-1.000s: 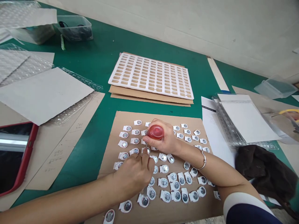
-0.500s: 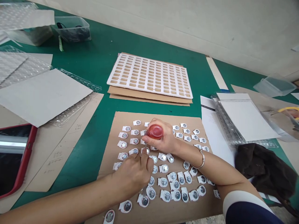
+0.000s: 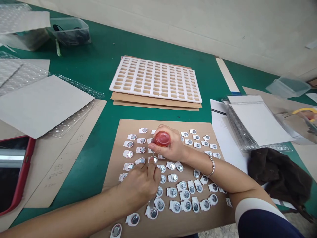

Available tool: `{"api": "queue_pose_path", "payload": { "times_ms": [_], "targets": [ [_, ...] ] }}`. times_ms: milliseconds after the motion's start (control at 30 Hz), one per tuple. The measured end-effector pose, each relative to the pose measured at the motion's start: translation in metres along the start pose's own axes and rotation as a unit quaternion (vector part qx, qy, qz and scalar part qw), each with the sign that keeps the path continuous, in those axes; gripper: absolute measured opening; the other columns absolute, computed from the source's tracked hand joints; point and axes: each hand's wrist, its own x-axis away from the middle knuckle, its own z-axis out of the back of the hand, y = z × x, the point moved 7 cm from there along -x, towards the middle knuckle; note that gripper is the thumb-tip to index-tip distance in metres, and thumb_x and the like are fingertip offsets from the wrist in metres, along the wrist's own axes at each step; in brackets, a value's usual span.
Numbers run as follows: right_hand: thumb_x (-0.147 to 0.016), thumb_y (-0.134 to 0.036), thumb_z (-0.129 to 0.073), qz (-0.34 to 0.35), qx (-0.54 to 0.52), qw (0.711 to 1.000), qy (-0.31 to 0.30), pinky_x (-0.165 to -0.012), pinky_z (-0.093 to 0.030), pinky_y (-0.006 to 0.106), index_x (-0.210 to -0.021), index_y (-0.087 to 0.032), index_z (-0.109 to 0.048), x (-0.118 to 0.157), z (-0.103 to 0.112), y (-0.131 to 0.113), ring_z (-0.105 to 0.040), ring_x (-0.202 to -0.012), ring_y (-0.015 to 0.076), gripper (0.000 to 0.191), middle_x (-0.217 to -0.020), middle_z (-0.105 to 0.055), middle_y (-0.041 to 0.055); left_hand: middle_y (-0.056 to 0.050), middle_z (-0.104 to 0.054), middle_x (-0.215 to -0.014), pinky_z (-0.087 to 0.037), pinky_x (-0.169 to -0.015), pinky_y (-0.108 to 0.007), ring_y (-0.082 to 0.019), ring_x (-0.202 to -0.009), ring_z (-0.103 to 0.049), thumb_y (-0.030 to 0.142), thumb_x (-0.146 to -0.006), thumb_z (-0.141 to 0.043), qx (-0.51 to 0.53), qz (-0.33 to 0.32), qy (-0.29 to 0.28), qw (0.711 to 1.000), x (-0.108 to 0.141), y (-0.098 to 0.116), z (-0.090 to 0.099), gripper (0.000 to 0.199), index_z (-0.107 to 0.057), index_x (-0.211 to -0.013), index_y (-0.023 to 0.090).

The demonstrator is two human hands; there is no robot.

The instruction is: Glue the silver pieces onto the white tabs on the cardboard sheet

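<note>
My right hand [image 3: 173,145] is closed around a red-handled tool [image 3: 162,138], its glossy rounded end facing me. A thin metal tip runs down from it to a small round metal part on a white tab [image 3: 154,159]. My left hand [image 3: 143,186] is closed just below, its index finger reaching that same part. From under the left palm sticks out a flat grey metal strip [image 3: 152,203], perhaps the end of tweezers; the rest is hidden by the hand. Many similar parts [image 3: 175,206] lie in loose rows on a brown cardboard sheet [image 3: 198,219].
Beyond the cardboard, a white grid tray [image 3: 156,79] rests on cardboard pieces. A red-cased phone [image 3: 15,172], grey card [image 3: 47,102] and bubble wrap lie left. White sheets [image 3: 260,122] and dark cloth [image 3: 279,175] lie right. A clear box [image 3: 71,31] stands at the back left.
The view has shifted slightly. Both hands keep the same grip and stay at the same part on the cardboard.
</note>
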Motion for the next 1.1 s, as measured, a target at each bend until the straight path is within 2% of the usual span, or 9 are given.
{"api": "queue_pose_path", "payload": {
  "times_ms": [267, 867, 1100],
  "targets": [
    [-0.07, -0.04, -0.07, 0.001, -0.001, 1.0, 0.004, -0.059, -0.047, 0.03, -0.077, -0.02, -0.054, -0.0005, -0.0002, 0.0011, -0.054, -0.066, 0.0134, 0.027, -0.072, -0.057, 0.0007, -0.025, -0.068, -0.083, -0.05, -0.045, -0.033, -0.024, -0.055, -0.063, -0.003, -0.069, -0.042, -0.004, -0.003, 0.002, 1.0, 0.0009, 0.0008, -0.0007, 0.02, -0.058, -0.076, 0.007],
    [-0.07, -0.042, -0.07, -0.005, 0.008, 1.0, 0.02, -0.063, -0.049, 0.031, -0.078, -0.02, -0.054, -0.0002, 0.0033, 0.0041, -0.055, -0.068, 0.0145, 0.028, -0.072, -0.058, 0.0011, -0.026, -0.068, -0.083, -0.05, -0.046, -0.033, -0.025, -0.059, -0.065, -0.004, -0.069, -0.044, 0.004, -0.001, 0.019, 1.0, -0.0011, -0.0009, -0.0003, 0.018, -0.057, -0.073, 0.008],
    [-0.07, -0.043, -0.07, 0.012, 0.013, 0.999, 0.027, -0.061, -0.049, 0.03, -0.077, -0.02, -0.054, -0.0017, 0.0049, 0.0007, -0.055, -0.067, 0.0141, 0.028, -0.071, -0.058, 0.0008, -0.023, -0.068, -0.082, -0.048, -0.044, -0.032, -0.021, -0.05, -0.06, -0.003, -0.067, -0.044, -0.002, 0.007, 0.029, 1.0, -0.0002, -0.0034, 0.001, 0.018, -0.054, -0.072, 0.01]
  ]
}}
